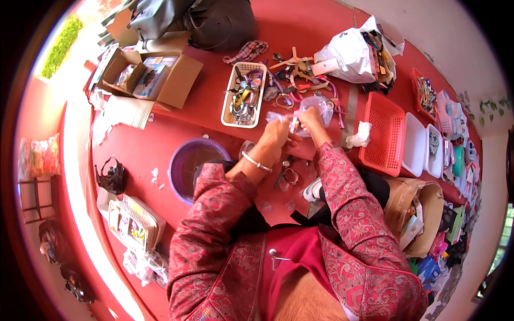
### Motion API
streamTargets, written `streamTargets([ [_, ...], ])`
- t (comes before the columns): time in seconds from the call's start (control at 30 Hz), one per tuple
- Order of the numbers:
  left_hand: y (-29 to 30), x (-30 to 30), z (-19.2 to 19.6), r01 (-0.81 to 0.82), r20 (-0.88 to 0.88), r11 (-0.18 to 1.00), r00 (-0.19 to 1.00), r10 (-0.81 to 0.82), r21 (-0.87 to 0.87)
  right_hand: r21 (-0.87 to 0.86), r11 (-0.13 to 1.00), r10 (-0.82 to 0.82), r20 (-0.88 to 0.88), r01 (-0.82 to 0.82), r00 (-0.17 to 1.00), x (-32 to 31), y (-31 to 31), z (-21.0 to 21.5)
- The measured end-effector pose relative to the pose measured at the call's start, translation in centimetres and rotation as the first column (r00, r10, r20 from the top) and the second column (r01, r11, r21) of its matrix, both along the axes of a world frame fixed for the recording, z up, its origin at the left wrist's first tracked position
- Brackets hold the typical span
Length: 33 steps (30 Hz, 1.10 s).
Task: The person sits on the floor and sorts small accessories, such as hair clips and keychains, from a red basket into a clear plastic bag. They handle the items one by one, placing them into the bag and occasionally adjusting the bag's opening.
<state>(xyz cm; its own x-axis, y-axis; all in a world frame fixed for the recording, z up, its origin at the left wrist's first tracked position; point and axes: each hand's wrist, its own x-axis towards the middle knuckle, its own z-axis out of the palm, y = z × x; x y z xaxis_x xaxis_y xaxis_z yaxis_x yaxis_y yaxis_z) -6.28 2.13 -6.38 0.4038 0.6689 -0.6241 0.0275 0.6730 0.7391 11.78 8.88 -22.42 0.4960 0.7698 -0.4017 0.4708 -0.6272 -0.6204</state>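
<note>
In the head view, your two hands meet over the red floor, just ahead of your knees. Your left hand (276, 136), with a silver bangle (256, 161) on the wrist, is closed in a pinch on one edge of a clear plastic bag (316, 109). Your right hand (310, 120) is also closed, its fingers pinching the same bag from the other side, with a small pale piece held between the two hands; what that piece is, you cannot tell from here.

The bag hangs just above the floor, between a white slotted basket (231, 91) full of metal bits on your left and a red mesh tray (381, 134) on your right. A scatter of straps and ribbons (300, 72) lies just beyond the bag, with a white carrier bag (348, 53) behind them. A purple tub (184, 166) stands near your left elbow. An open cardboard box (179, 80) sits toward the far left edge of the floor. A crumpled white tissue (360, 136) lies touching the red tray.
</note>
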Motion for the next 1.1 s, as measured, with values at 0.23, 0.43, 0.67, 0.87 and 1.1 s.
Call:
streamTargets([
  [0.23, -3.0, 2.5, -1.9, -0.114, 0.157, 0.981, 0.978, 0.139, -0.158, 0.056, 0.948, -0.248, -0.488, 0.314, 0.837, 7.3, 2.6, 0.6],
  [0.43, -1.9, 4.2, -0.8, -0.055, 0.209, 0.994, 0.975, 0.074, -0.094, -0.022, 0.995, -0.097, -0.252, 0.095, 0.963, 3.6, 1.5, 10.1],
  [0.67, -3.4, 4.1, -1.8, 0.065, 0.126, 0.982, 0.991, -0.043, -0.177, -0.167, 0.926, 0.295, -0.243, -0.339, 0.924, 1.8, 1.0, 14.7],
  [0.87, -4.6, 4.9, -4.1, -0.031, 0.261, 0.999, 0.965, 0.022, 0.029, 0.304, 0.906, 0.423, -0.605, -0.295, 0.675, -2.7, 3.7, 19.4],
  [1.1, -3.6, 6.4, -4.5, 0.907, -0.96, -0.362, 0.129, -0.248, 0.215, 0.042, 0.263, 0.94, 0.213, -0.964, 0.266, -14.7, 10.0, 9.9],
])
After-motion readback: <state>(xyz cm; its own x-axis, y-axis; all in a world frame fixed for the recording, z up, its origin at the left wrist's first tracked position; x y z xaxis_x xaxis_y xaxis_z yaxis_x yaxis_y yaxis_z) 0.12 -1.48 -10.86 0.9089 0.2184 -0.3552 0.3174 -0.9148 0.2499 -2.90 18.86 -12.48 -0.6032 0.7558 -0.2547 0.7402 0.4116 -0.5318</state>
